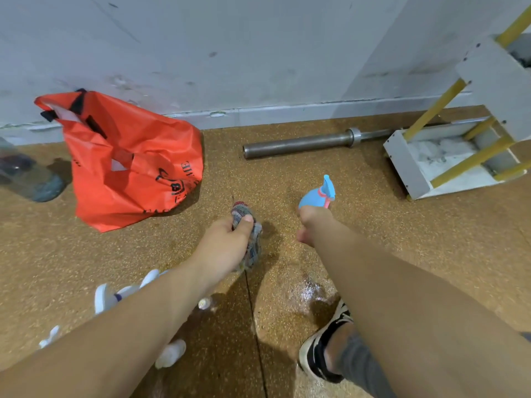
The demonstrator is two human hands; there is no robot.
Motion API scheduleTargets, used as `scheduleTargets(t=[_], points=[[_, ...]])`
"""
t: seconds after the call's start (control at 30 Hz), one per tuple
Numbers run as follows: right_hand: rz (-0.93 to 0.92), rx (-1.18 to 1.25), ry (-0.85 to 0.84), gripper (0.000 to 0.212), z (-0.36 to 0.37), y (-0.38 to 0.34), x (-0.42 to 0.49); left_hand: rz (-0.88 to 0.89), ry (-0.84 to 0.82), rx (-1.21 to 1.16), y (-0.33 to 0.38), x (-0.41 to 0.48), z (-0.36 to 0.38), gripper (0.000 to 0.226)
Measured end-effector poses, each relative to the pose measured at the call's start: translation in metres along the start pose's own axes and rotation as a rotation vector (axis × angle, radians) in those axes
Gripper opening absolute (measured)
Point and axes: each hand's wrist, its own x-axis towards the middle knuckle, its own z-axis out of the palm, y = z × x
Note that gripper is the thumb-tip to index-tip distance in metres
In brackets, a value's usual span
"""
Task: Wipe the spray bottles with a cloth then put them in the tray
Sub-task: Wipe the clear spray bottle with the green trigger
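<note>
The right hand curls its fingers around the blue spray bottle, which is held above the floor, nozzle pointing away. The left hand grips a bunched cloth near it. Both arms reach forward. The white tray at the right holds something white and crumpled. The contents of the red bag are hidden.

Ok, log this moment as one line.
left hand: grips cloth | right hand: holds blue spray bottle, apart from cloth | white bottles: on floor
</note>
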Motion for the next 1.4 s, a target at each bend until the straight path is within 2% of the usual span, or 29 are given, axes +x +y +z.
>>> scheduleTargets(t=[0.07,0.1,0.17,0.23,0.37,0.43,0.57,0.63,0.73,0.83,1.0,1.1,1.17,1.27,1.4], points=[[0.038,-0.052,-0.088,0.052,0.009,0.013,-0.019,0.020,0.006,-0.007,0.000,-0.012,-0.010,0.052],[-0.002,-0.165,-0.135,0.048,0.015,0.019,-0.027,0.021,0.024,-0.001,0.000,-0.019,-0.016,0.055],[-0.114,-0.376,-0.213,0.039,0.028,0.028,-0.048,0.047,0.071,0.053,-0.001,-0.033,-0.028,0.041],[-0.187,-0.467,-0.271,0.037,0.043,0.036,-0.070,0.078,0.117,0.097,-0.005,-0.047,-0.042,0.030],[-0.302,-0.465,-0.361,0.029,0.076,0.052,-0.127,0.129,0.228,0.042,-0.020,-0.075,-0.082,0.028],[-0.331,-0.441,-0.437,0.032,0.090,0.067,-0.152,0.127,0.302,-0.013,-0.030,-0.090,-0.107,0.029],[-0.355,-0.448,-0.560,0.035,0.124,0.105,-0.175,0.116,0.564,0.110,-0.064,-0.116,-0.169,0.037],[-0.377,-0.484,-0.578,0.033,0.135,0.116,-0.180,0.053,0.607,0.163,-0.076,-0.127,-0.190,0.034],[-0.395,-0.541,-0.626,0.021,0.154,0.126,-0.191,-0.133,0.578,0.250,-0.100,-0.138,-0.214,0.025],[-0.415,-0.596,-0.657,0.025,0.168,0.135,-0.194,-0.271,0.518,0.485,-0.121,-0.137,-0.221,0.013],[-0.471,-0.891,-0.686,0.038,0.178,0.147,-0.195,-0.390,0.325,0.690,-0.135,-0.120,-0.220,0.025],[-0.440,-1.043,-0.727,0.043,0.178,0.158,-0.195,-0.410,0.323,0.732,-0.140,-0.115,-0.227,0.029],[-0.535,-1.120,-0.724,0.039,0.177,0.172,-0.195,-0.402,0.328,0.763,-0.145,-0.115,-0.230,0.027],[-0.685,-1.100,-0.694,0.045,0.180,0.200,-0.191,-0.394,0.287,0.763,-0.152,-0.115,-0.227,0.025],[-0.673,-1.022,-0.679,0.047,0.189,0.225,-0.180,-0.347,0.279,0.756,-0.162,-0.117,-0.224,0.032]])
